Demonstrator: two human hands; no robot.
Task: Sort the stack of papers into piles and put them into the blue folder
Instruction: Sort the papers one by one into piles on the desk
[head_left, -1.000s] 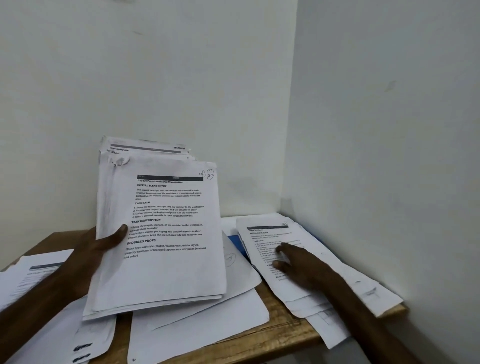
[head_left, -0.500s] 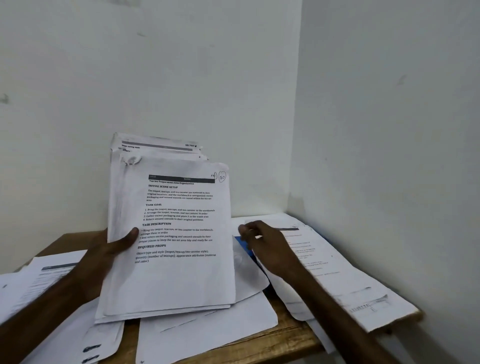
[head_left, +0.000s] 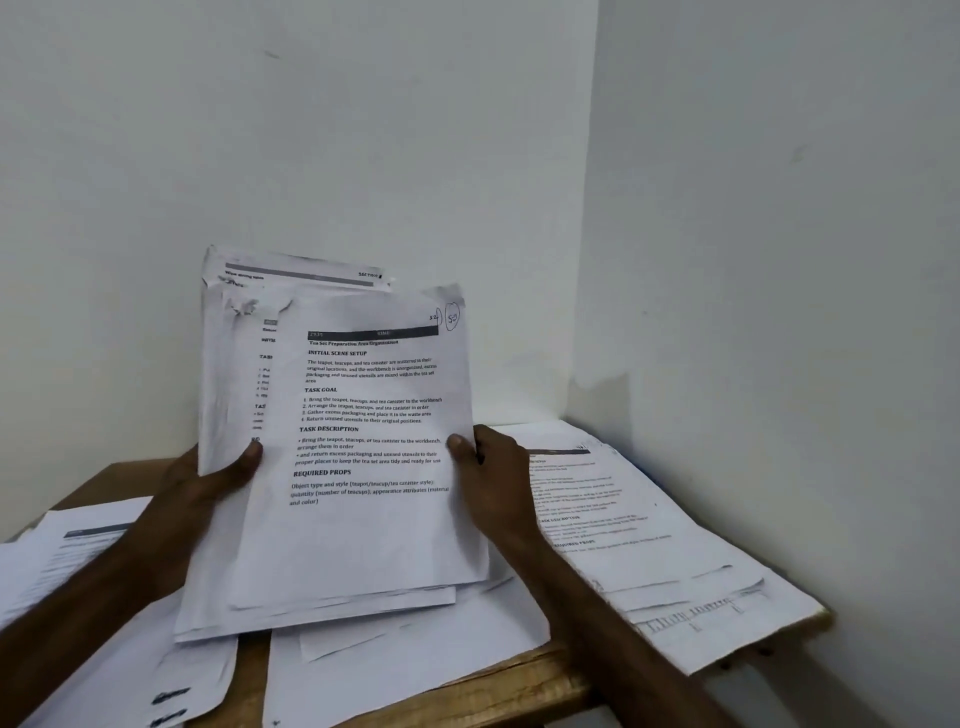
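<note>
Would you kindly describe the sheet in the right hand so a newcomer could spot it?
Over the wooden table in the corner, the left hand props up a stack of papers. The front sheet, pinched by the right hand, alone bears a circled number top right.

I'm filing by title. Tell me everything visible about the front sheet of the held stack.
The front sheet is white printed paper, held nearly upright, shifted right of the stack behind it. A dark header bar tops the title "Tea Set Preparation Area Organization"; bold headings follow: Initial Scene Setup, Task Goal, Task Description, Required Props. A circled handwritten 50 marks the top right corner. The right hand pinches its right edge, thumb in front; the left hand grips the stack's left side.
</note>
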